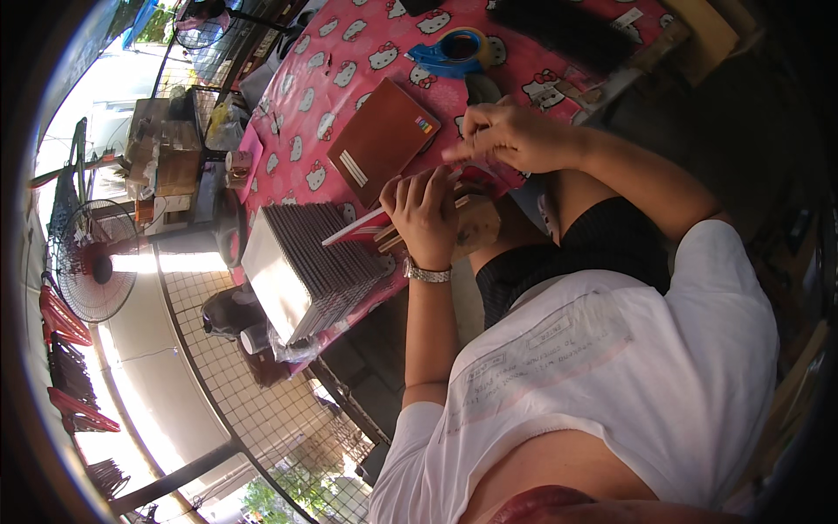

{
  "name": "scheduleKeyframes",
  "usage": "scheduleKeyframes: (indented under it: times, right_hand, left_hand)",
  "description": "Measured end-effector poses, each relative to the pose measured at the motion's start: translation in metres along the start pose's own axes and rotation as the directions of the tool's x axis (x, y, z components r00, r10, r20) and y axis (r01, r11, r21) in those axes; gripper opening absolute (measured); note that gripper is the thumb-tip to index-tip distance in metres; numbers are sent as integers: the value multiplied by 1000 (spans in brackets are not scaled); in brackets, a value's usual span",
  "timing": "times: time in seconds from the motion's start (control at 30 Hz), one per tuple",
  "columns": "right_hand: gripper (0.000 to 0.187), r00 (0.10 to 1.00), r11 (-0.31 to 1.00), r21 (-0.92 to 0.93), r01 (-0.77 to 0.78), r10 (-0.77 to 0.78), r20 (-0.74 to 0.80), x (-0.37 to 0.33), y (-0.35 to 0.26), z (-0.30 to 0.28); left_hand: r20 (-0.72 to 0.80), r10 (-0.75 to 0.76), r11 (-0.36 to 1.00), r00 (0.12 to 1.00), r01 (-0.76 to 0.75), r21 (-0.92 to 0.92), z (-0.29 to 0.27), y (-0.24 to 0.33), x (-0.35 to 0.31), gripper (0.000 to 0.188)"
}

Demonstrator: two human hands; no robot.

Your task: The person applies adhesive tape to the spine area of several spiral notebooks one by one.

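Note:
My left hand (421,214), with a metal watch on its wrist, is closed over a thin, flat, white-edged thing (351,226) that juts out to its left. How far this thing runs under the fingers is hidden. Just above and to the right is my right hand (515,140), its fingers bent and their tips smeared by motion near the left fingertips. Whether it pinches anything cannot be made out. Beside the left hand is a wooden block (477,224). A brown-covered notebook (384,140) lies on the table just beyond both hands.
A tall stack of notebooks (310,262) stands left of my left hand on the pink patterned tablecloth (301,109). Farther back sits a blue tape dispenser (449,54). A mug (237,168) is at the far left edge, with a standing fan (98,262) beyond.

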State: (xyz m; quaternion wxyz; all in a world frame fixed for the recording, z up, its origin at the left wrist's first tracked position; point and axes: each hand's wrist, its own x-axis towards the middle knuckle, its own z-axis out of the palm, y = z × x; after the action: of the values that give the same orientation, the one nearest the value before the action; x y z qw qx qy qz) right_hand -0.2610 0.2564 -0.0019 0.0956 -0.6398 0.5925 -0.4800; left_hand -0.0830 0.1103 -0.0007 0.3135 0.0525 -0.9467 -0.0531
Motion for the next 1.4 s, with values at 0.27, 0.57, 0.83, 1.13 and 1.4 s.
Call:
scheduleKeyframes:
  times: [0.27,0.57,0.83,1.13,1.4]
  right_hand:
    - [35,995,992,103,71,-78,63,1,-9,-4]
    - [32,985,965,-198,171,-163,58,-7,-16,3]
    - [35,1000,990,137,-16,17,-1,-13,-13,13]
    - [29,999,999,-38,16,-15,32,8,-10,-4]
    - [24,991,984,-153,-92,106,85,10,-33,-1]
  left_hand:
    - [-25,33,999,999,-34,-8,-1,3,-9,26]
    - [-90,51,996,995,-57,-64,-1,6,-17,23]
    - [52,-73,989,996,79,-121,-14,8,10,14]
    - [133,-110,992,985,101,75,-12,22,20,24]
    - [190,-116,992,975,106,65,-17,23,20,20]
